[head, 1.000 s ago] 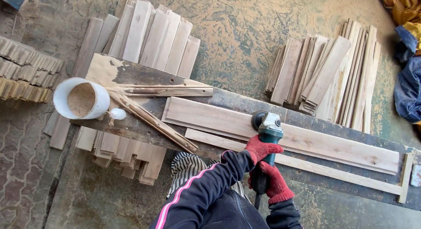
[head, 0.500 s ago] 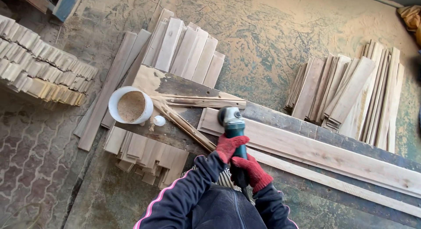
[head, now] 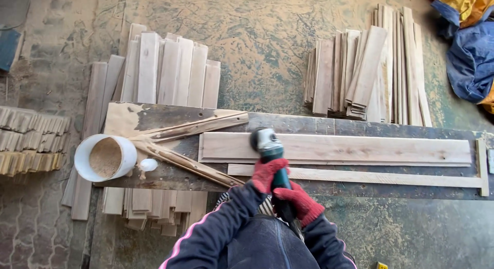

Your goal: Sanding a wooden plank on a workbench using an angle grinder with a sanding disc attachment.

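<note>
Both hands wore red knit gloves and were wrapped around a green-bodied angle grinder. The left hand was closed around the grinder's body just behind the head; the right hand was closed around the rear of the handle, nearer the person's body. The grinder's head sat on the left end of a long pale plank, its disc blurred and its edge not readable. The plank lay lengthwise on a dark, worn workbench, with a narrow wooden strip lying just beside it on the near side and a short stop piece standing crosswise at the bench's right end. Two rough, bark-edged offcuts lay in a V on the left part of the bench, their wide ends reaching toward the plank. A white bucket holding sawdust sat at the bench's left end, with a small white rounded object just beside it. Behind the bench, on the sawdust-covered floor, one stack of short boards lay to the left and another stack of boards to the right. More short boards showed under the bench's near left edge. A blue and yellow cloth heap lay at the far right.
</note>
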